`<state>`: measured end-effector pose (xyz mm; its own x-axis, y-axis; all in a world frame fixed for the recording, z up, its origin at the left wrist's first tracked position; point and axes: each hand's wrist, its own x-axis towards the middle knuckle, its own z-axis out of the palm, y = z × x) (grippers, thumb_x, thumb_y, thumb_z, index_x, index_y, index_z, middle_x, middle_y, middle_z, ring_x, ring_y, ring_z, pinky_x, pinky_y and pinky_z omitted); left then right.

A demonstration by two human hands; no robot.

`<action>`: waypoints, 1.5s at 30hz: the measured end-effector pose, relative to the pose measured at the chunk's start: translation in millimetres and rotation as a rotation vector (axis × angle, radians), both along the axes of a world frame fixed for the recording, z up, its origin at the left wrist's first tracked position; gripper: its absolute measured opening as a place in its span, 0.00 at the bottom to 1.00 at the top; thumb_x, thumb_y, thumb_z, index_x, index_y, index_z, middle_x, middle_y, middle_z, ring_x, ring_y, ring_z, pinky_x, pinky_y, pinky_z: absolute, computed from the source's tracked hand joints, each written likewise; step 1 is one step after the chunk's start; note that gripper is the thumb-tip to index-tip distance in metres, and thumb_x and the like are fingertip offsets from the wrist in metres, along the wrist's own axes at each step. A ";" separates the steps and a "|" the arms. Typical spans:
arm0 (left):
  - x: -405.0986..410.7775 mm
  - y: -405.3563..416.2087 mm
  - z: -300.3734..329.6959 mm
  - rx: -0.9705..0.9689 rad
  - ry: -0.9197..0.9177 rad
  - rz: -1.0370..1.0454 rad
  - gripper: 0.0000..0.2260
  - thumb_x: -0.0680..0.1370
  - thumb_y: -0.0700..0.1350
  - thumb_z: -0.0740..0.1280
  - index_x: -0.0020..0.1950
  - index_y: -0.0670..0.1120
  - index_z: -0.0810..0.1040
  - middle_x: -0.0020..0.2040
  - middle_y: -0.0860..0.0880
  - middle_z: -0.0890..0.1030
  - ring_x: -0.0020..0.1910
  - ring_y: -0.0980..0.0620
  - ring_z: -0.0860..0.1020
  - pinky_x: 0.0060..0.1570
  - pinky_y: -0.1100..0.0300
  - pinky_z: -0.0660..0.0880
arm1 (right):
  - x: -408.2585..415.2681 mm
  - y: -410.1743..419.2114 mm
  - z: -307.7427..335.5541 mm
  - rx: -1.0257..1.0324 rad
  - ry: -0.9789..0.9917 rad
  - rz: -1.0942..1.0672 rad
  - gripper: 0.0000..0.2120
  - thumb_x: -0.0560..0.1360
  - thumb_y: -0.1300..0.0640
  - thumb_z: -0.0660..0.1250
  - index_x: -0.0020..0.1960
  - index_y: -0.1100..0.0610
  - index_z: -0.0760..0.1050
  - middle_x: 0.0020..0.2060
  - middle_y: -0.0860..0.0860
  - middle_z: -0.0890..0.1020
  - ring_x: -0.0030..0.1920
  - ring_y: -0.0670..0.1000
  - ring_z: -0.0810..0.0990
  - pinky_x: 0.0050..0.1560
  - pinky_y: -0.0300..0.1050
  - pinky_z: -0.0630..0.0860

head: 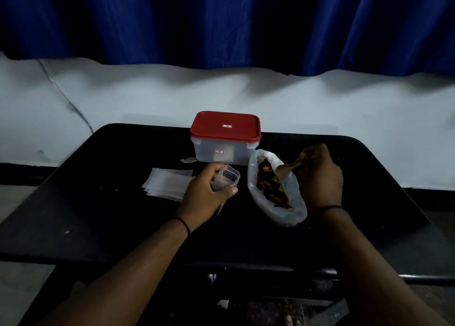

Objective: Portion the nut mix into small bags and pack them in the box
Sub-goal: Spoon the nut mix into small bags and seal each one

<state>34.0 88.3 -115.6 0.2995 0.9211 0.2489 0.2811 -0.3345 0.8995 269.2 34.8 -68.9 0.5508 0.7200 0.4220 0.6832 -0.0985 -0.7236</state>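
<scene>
A large clear bag of nut mix (275, 190) lies open on the black table (110, 222), right of centre. My right hand (320, 175) grips a spoon (288, 167) whose bowl is over the bag's mouth. My left hand (206, 190) holds a small clear bag (227, 178) with its mouth held open, just left of the nut mix. A clear plastic box with a red lid (225, 137) stands shut behind both hands. A stack of flat small bags (167, 181) lies to the left of my left hand.
A small scrap (188, 160) lies by the box's left corner. Beyond the table's far edge is a white wall (344, 109) with a blue curtain (221, 23) above. A few crumbs dot the table top.
</scene>
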 end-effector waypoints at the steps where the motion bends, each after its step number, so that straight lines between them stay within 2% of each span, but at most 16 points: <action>1: 1.0 -0.7 0.1 0.000 0.003 -0.004 0.20 0.72 0.45 0.76 0.60 0.57 0.75 0.52 0.59 0.83 0.51 0.62 0.81 0.52 0.61 0.78 | 0.2 0.1 -1.9 -0.013 -0.037 0.017 0.03 0.79 0.59 0.62 0.51 0.53 0.72 0.41 0.53 0.81 0.39 0.56 0.80 0.39 0.51 0.77; 3: 1.7 -1.7 0.6 0.002 0.004 -0.009 0.20 0.72 0.43 0.76 0.59 0.56 0.75 0.51 0.60 0.83 0.51 0.63 0.81 0.51 0.63 0.77 | -1.9 2.4 -6.1 -0.032 -0.060 0.050 0.01 0.79 0.58 0.62 0.50 0.52 0.72 0.41 0.52 0.82 0.41 0.57 0.80 0.41 0.51 0.77; 7: 1.7 -1.0 -0.5 0.000 0.012 -0.004 0.20 0.72 0.44 0.76 0.60 0.56 0.75 0.51 0.59 0.83 0.51 0.64 0.81 0.52 0.63 0.77 | -4.7 10.7 -11.7 -0.079 0.042 0.026 0.03 0.79 0.58 0.62 0.49 0.53 0.74 0.42 0.53 0.82 0.45 0.57 0.81 0.44 0.49 0.76; 12: 1.5 -1.3 -0.1 0.003 0.018 -0.003 0.19 0.72 0.44 0.76 0.58 0.58 0.75 0.50 0.62 0.82 0.50 0.64 0.80 0.50 0.65 0.77 | 6.5 13.0 -14.2 -0.140 0.187 -0.049 0.06 0.79 0.60 0.61 0.50 0.55 0.76 0.46 0.53 0.81 0.47 0.55 0.79 0.44 0.40 0.67; 17: 3.2 -1.8 -0.2 -0.013 0.004 -0.012 0.20 0.72 0.42 0.76 0.60 0.56 0.75 0.49 0.60 0.83 0.49 0.64 0.81 0.49 0.67 0.76 | 10.3 17.1 -16.3 -0.220 0.179 -0.061 0.05 0.79 0.58 0.62 0.45 0.53 0.75 0.42 0.50 0.78 0.44 0.51 0.76 0.43 0.39 0.65; 21: 2.9 -1.5 -0.4 -0.008 0.015 0.000 0.21 0.72 0.44 0.76 0.61 0.55 0.74 0.50 0.59 0.82 0.49 0.64 0.81 0.50 0.65 0.77 | 15.0 19.4 -17.5 -0.271 0.249 -0.093 0.09 0.79 0.54 0.64 0.43 0.56 0.77 0.39 0.54 0.80 0.45 0.57 0.80 0.42 0.41 0.66; 25: 2.4 -0.9 -1.3 -0.005 0.019 0.000 0.21 0.72 0.44 0.76 0.61 0.55 0.74 0.51 0.59 0.82 0.50 0.64 0.81 0.51 0.65 0.77 | 11.9 17.2 -12.7 -0.229 0.284 -0.130 0.08 0.79 0.55 0.65 0.47 0.57 0.79 0.45 0.57 0.83 0.49 0.58 0.81 0.45 0.42 0.69; 28: 3.3 -1.1 -1.0 0.000 0.023 0.001 0.21 0.72 0.43 0.76 0.60 0.57 0.74 0.50 0.60 0.82 0.49 0.64 0.81 0.51 0.63 0.77 | 11.3 16.2 -10.4 -0.193 0.281 -0.154 0.06 0.79 0.55 0.65 0.45 0.56 0.78 0.47 0.58 0.84 0.52 0.60 0.81 0.48 0.43 0.71; 30: 3.4 -0.9 -1.4 -0.004 0.020 0.003 0.21 0.71 0.43 0.76 0.59 0.57 0.74 0.50 0.60 0.82 0.49 0.64 0.81 0.52 0.62 0.78 | 11.7 14.7 -7.7 -0.186 0.274 -0.187 0.07 0.79 0.55 0.65 0.46 0.56 0.78 0.48 0.59 0.83 0.53 0.61 0.80 0.46 0.43 0.69; 33: 2.8 0.1 -2.8 -0.003 0.023 0.006 0.21 0.71 0.44 0.77 0.61 0.55 0.75 0.51 0.58 0.83 0.49 0.62 0.81 0.53 0.59 0.78 | 12.5 11.9 -3.5 -0.178 0.254 -0.225 0.10 0.80 0.53 0.64 0.51 0.58 0.80 0.49 0.59 0.83 0.53 0.61 0.80 0.45 0.41 0.66; 37: 3.3 -0.2 -1.6 -0.016 0.026 0.004 0.21 0.72 0.45 0.76 0.62 0.54 0.75 0.50 0.59 0.82 0.48 0.64 0.81 0.53 0.59 0.79 | 15.2 10.3 0.8 -0.167 0.249 -0.263 0.10 0.79 0.52 0.64 0.52 0.57 0.80 0.52 0.60 0.83 0.54 0.62 0.80 0.46 0.42 0.67; 42: 3.1 0.5 -2.9 -0.004 0.036 0.005 0.21 0.72 0.45 0.76 0.62 0.54 0.75 0.50 0.57 0.83 0.48 0.63 0.81 0.52 0.59 0.79 | 9.6 8.2 12.5 -0.049 0.281 -0.227 0.09 0.79 0.54 0.64 0.51 0.58 0.80 0.49 0.58 0.83 0.53 0.60 0.80 0.46 0.41 0.67; 45: 3.3 0.0 -2.2 0.006 0.041 0.013 0.21 0.71 0.45 0.77 0.61 0.55 0.75 0.50 0.58 0.82 0.48 0.63 0.81 0.51 0.61 0.78 | 2.3 13.9 16.1 0.044 0.369 -0.114 0.06 0.77 0.54 0.65 0.45 0.53 0.79 0.43 0.55 0.84 0.46 0.58 0.82 0.48 0.48 0.77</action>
<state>37.3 88.4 -117.8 0.2976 0.9235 0.2419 0.3225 -0.3358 0.8850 271.5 48.7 -52.8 0.7469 0.6309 0.2101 0.3628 -0.1219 -0.9238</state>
